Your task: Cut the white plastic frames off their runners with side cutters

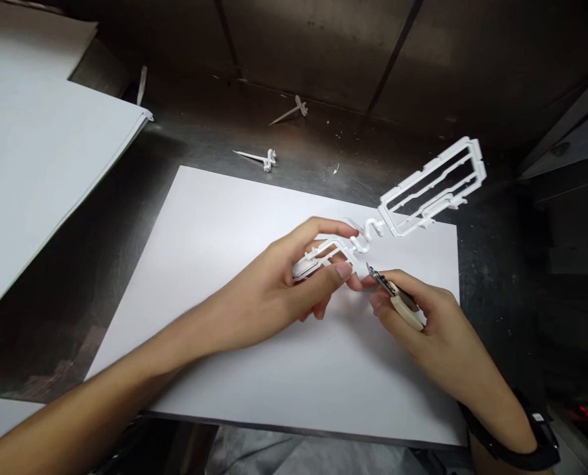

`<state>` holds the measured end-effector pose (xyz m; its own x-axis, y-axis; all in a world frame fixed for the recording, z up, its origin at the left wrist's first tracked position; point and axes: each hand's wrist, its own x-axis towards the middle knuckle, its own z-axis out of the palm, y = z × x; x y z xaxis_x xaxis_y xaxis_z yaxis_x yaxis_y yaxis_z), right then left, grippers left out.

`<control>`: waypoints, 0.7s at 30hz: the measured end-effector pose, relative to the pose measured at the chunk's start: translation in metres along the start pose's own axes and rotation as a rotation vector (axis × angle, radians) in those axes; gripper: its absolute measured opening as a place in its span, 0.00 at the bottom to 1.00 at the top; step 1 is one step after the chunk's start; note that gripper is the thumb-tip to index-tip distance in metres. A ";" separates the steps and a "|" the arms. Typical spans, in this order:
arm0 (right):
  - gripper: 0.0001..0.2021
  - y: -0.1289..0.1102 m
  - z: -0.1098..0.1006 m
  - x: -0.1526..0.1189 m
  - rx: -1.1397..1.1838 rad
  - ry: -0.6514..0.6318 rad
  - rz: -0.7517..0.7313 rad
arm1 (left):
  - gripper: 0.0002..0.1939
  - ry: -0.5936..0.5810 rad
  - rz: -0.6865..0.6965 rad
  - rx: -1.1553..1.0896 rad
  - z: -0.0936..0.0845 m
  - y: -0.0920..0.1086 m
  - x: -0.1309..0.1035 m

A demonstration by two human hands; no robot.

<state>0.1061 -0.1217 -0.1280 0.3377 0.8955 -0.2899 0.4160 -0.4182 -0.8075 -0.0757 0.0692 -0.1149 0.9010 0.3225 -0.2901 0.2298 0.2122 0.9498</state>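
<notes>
Gripping the near end of a white plastic piece (365, 227), the left hand (268, 297) holds it raised over a white sheet (274, 376) that lies on the dark metal bench (199, 142). The piece consists of two slotted frames joined by a curled link. Its long axis runs slantwise, from the near frame (305, 267) between the left fingers up and to the right, away from the body. The far frame (437, 208) points toward the upper right, its outer end reaching past the sheet's far edge in the view.

The left forearm enters from the lower left and stretches forward and rightward. Its thumb lies along the near side of the near frame, while the index finger arches over the far side, its tip close to the curled link.

The right hand (435, 333) is closed around a plier-like tool (405, 311) with pale handles, whose nose points up and left, near the left thumb and below the link. Whether its jaws are parted cannot be told. The right forearm comes from the lower right, angled inward, with a dark band (546, 443) at the wrist.
</notes>
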 end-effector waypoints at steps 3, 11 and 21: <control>0.05 0.000 -0.002 0.000 0.019 -0.011 0.003 | 0.28 -0.013 0.002 -0.008 -0.001 0.001 -0.001; 0.04 0.002 -0.004 0.000 0.033 -0.023 0.021 | 0.26 0.004 0.055 -0.003 0.000 -0.004 0.003; 0.05 0.002 -0.005 -0.001 0.031 -0.091 0.061 | 0.25 -0.042 -0.018 0.128 -0.001 -0.001 0.000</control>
<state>0.1107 -0.1236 -0.1266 0.2827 0.8792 -0.3836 0.3703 -0.4690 -0.8018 -0.0767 0.0700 -0.1160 0.9104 0.2801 -0.3045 0.2886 0.0975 0.9525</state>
